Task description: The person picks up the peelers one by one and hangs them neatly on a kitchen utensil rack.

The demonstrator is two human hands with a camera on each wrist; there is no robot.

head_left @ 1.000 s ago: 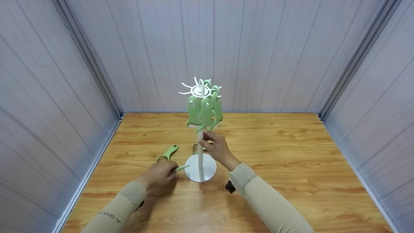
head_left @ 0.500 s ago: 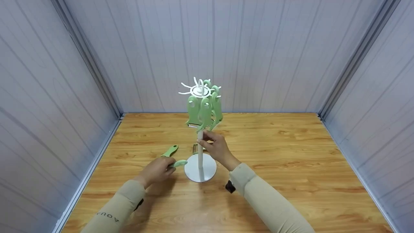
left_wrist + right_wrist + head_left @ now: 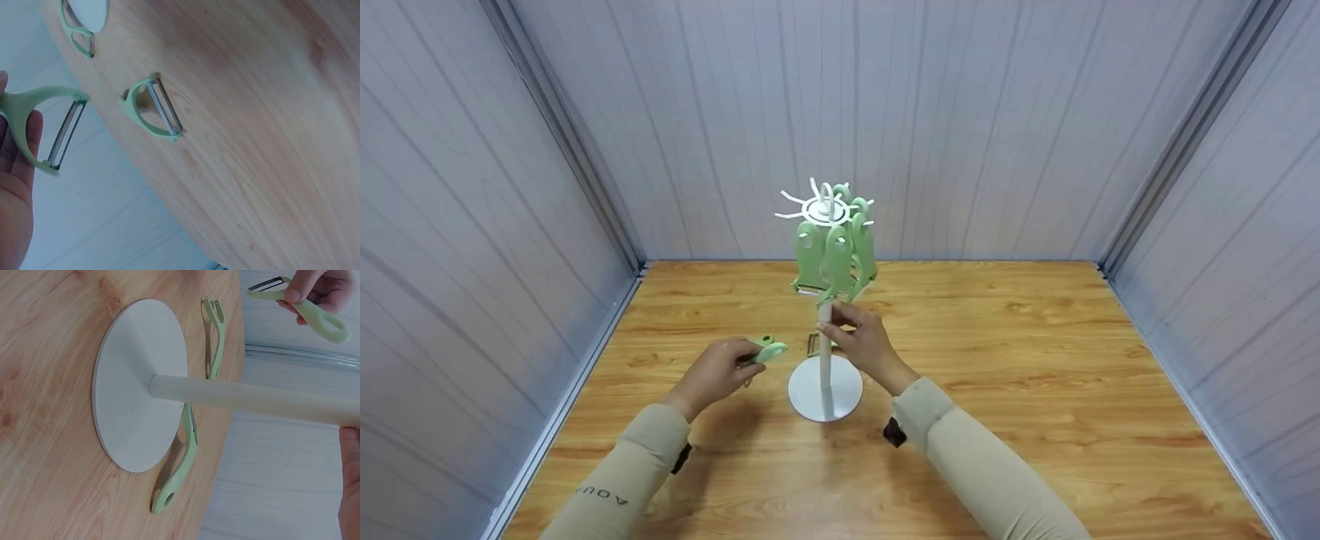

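Left of the pole (image 3: 242, 398): I see the left hand (image 3: 718, 373) pinching a green peeler (image 3: 772, 352) between thumb and fingers, raised off the table (image 3: 997, 375), handle end toward the pole.
Right hand (image 3: 868, 345): thumb and fingers grip the pole just below the hanging peelers (image 3: 837, 262).
Left peeler (image 3: 220, 337): lies on the table, partly covered in my head view by the left hand and its peeler.
Rear peeler (image 3: 183, 467): lies behind the round white base (image 3: 132, 394); from above, pole and right hand block part of it.
Rack top (image 3: 825, 211): white curved arms, peelers crowding front and right, overlapping too much for me to count.
Surroundings: pale panelled walls (image 3: 960, 135), tan sleeves (image 3: 990, 465).
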